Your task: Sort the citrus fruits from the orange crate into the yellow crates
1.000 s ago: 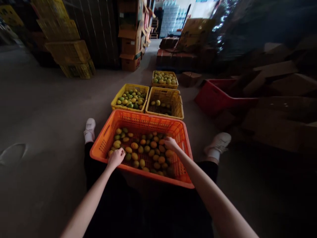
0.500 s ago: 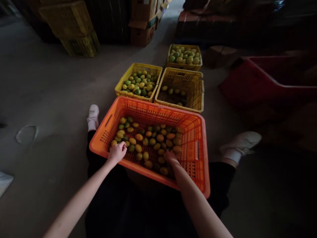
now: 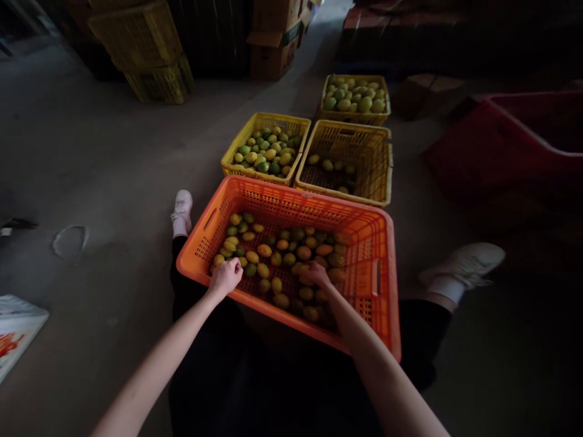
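Observation:
A large orange plastic crate (image 3: 387, 285) stands between my legs, its floor partly covered with loose yellow and green lemons (image 3: 263, 270). Near its left front corner, my left hand (image 3: 226, 277) is curled into a loose fist just inside the near rim, beside several lemons; whatever it may hold is hidden. My right hand (image 3: 315, 274) reaches down among the fruit right of the middle, fingers bent around a yellowish lemon (image 3: 298, 269). The fingertips are dim and partly hidden.
Beyond the orange crate stand a yellow crate of lemons (image 3: 268, 115), a yellow crate with few lemons (image 3: 389, 176) and a fuller yellow crate (image 3: 387, 100). A red bin (image 3: 473, 142) is at right. Stacked crates (image 3: 141, 36) and cardboard boxes (image 3: 273, 57) stand behind.
My right hand has moved forward and slightly left within the crate, onto another lemon. The left hand stays closed at the near left corner. The whole view has shifted a little.

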Tool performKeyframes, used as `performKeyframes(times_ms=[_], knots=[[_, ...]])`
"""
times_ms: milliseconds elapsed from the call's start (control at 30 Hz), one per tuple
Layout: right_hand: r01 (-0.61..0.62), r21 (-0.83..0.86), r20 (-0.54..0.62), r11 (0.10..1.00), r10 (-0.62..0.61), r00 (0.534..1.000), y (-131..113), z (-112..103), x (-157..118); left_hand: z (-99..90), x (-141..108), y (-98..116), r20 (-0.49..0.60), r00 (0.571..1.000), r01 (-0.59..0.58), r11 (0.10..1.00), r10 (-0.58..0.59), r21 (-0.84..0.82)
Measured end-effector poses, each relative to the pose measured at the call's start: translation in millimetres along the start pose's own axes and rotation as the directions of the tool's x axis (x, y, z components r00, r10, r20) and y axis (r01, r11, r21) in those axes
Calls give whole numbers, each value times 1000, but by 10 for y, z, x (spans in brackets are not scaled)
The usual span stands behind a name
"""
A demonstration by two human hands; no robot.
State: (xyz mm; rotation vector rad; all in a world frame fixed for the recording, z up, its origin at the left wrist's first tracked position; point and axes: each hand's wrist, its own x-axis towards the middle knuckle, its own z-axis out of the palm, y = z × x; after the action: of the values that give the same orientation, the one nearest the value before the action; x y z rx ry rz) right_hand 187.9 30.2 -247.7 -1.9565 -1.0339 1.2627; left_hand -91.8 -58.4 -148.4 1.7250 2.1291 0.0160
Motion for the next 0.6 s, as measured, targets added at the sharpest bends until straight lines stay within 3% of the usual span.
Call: performKeyframes(times_ms=[100, 167, 233, 300, 400, 500, 600], knots=[[119, -23, -28, 993, -120, 992, -377, -39, -124, 8, 4, -14, -28, 1000, -12, 1000, 13, 15], [204, -21, -91, 979, -205, 974, -559, -82, -359, 17, 12, -23, -40, 999, -34, 999, 34, 21], [373, -28, -172, 928, -372, 912, -633, -113, -695, 25, 22, -29, -34, 998, -45, 999, 46, 26], [498, -67, -170, 865, -501, 848, -593, -112, -1053, 31, 30, -33, -14, 999, -38, 999, 39, 33], [587, -179, -165, 790, -612, 774, -409, -52, -1448, 35, 37, -52, 21, 999, -33, 999, 32, 37], [643, -304, -142, 703, -700, 699, -233, 29, -1588, 48, 62, -91, 65, 997, -48, 998, 45, 42], [677, -396, -83, 620, -758, 646, -143, 71, -1586, 103, 162, -112, 186, 981, -70, 997, 63, 35]])
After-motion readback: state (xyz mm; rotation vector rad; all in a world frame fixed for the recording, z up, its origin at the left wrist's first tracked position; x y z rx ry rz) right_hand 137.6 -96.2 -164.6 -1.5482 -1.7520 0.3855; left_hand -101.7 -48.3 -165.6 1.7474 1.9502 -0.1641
